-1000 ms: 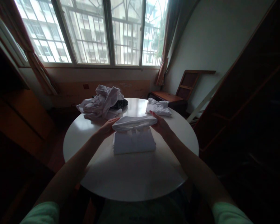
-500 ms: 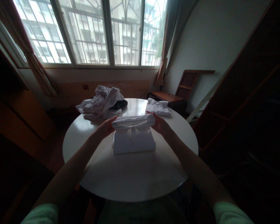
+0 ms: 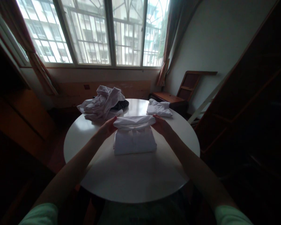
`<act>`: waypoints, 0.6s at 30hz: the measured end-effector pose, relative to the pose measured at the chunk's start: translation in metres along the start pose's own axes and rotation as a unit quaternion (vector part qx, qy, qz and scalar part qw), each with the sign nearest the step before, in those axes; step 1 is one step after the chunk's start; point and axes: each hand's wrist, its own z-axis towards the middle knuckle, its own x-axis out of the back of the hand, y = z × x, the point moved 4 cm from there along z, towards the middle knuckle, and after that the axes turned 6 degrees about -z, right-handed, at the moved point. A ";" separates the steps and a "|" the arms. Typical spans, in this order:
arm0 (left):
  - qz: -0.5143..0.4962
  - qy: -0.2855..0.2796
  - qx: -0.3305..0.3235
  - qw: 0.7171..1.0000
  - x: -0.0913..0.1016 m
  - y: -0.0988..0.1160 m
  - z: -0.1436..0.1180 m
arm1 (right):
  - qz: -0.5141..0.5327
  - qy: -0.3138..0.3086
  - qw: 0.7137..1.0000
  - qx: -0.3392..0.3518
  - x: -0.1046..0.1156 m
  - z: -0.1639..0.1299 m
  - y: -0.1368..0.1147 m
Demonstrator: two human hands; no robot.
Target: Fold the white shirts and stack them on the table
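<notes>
Right now both hands grip the far edge of a white garment (image 3: 134, 140) that lies partly folded near the middle of a round white table (image 3: 131, 178). The left hand (image 3: 109, 127) holds the left end of the raised fold, its fingers closed around the cloth with the thumb on top. The right hand (image 3: 161, 125) holds the right end in the same way, fingers curled on the fabric. Between them the far part of the garment is lifted just off the table as a thick rolled band, while the near part rests flat as a neat rectangle.

Behind the left hand, at the far left of the table, sits a loose pile of pale clothes (image 3: 103, 103), crumpled, with a dark striped piece (image 3: 121, 104) showing at its right side. At the far right of the table, just beyond the right hand, lies a small folded white garment (image 3: 159, 107), apart from the one being held. Past the table stands a wooden chair (image 3: 178, 93) against the wall, and a wide barred window (image 3: 93, 31) with curtains at both sides fills the back of the room.
</notes>
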 end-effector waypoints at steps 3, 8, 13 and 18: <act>-0.024 0.025 -0.006 0.999 -0.004 0.000 -0.002 | 0.006 0.004 1.000 0.031 -0.001 0.001 0.000; -0.029 0.031 -0.009 0.999 -0.006 -0.001 -0.001 | -0.030 0.021 0.999 0.031 -0.001 0.000 0.001; -0.007 0.043 -0.024 0.999 -0.002 0.000 0.002 | -0.085 0.043 0.995 -0.005 0.001 0.001 0.006; 0.012 0.031 -0.042 0.999 -0.003 0.004 0.002 | -0.060 0.045 0.997 -0.037 0.002 0.003 0.008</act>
